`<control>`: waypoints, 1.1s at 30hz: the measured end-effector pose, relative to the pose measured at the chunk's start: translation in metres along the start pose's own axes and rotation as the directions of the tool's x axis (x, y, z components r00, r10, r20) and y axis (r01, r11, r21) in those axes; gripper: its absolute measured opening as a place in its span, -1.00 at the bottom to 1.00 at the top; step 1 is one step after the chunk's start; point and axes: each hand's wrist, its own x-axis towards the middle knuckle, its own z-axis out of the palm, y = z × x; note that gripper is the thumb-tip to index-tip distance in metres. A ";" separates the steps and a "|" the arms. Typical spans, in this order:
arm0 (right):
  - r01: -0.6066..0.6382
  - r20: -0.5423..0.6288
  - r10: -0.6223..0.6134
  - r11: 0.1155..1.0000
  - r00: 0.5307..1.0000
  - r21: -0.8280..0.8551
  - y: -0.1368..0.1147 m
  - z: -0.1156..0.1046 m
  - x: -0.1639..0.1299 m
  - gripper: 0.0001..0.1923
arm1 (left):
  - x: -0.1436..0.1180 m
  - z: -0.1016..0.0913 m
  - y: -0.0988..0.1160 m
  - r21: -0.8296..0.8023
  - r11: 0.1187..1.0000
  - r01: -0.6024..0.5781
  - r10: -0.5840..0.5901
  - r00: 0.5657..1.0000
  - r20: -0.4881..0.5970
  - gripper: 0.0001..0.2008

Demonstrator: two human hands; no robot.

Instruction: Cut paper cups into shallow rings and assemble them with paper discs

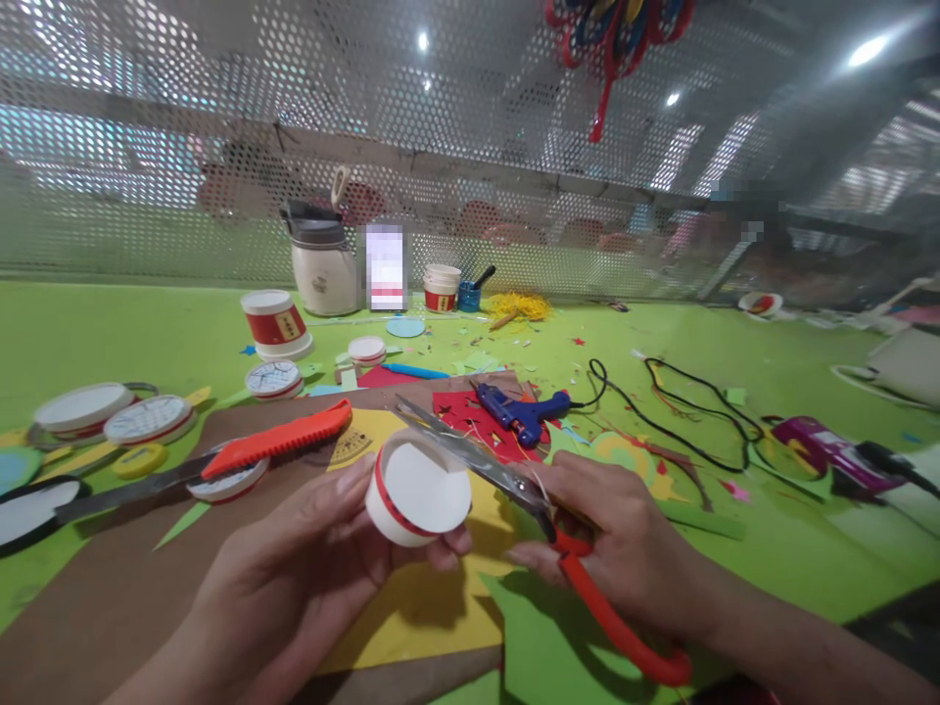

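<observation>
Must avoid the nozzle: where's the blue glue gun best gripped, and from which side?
Probably by the handle, coming from the right: the blue glue gun lies on its side, its nozzle pointing left and its black cord leaving the right end.

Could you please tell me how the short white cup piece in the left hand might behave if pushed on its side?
The short white cup piece would probably feel light, as it looks papery. Being thin at its upper edge, it might dent under firm pressure. Its round outline suggests it could roll.

Hands with scissors and white cup
</observation>
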 end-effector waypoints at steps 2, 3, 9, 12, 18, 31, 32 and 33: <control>-0.003 0.005 0.003 1.000 1.000 -0.001 -0.001 0.000 0.000 -0.64 | 0.000 0.002 0.000 0.005 1.000 -0.001 0.002 1.000 -0.016 -0.72; -0.006 0.005 0.005 1.000 1.000 0.001 -0.001 0.000 0.001 -0.63 | 0.000 0.003 0.000 0.012 1.000 0.000 0.001 1.000 -0.017 -0.72; -0.023 0.007 0.023 1.000 1.000 -0.012 -0.002 0.000 0.001 -0.62 | 0.000 0.003 -0.001 0.024 1.000 0.013 -0.013 1.000 -0.024 -0.69; -0.024 0.010 0.024 1.000 1.000 -0.016 -0.001 0.000 0.000 -0.60 | 0.000 0.002 0.000 -0.003 1.000 0.020 -0.020 1.000 -0.009 -0.69; -0.001 -0.010 0.001 1.000 1.000 -0.021 -0.001 0.002 -0.001 -0.66 | -0.002 0.004 0.002 -0.036 0.998 0.050 -0.048 0.997 0.058 -0.65; -0.370 0.087 0.433 0.845 0.897 -0.386 0.027 0.002 0.014 -0.66 | 0.002 0.003 0.000 -0.086 0.996 0.004 -0.015 0.992 -0.123 -0.80; -0.372 0.084 0.436 0.841 0.896 -0.393 0.030 0.003 0.014 -0.64 | 0.002 0.004 0.001 -0.066 0.998 -0.009 -0.001 0.990 -0.144 -0.80; -0.375 0.080 0.440 0.835 0.895 -0.402 0.032 0.005 0.014 -0.63 | 0.002 0.005 0.002 -0.042 0.999 -0.026 0.019 0.988 -0.154 -0.80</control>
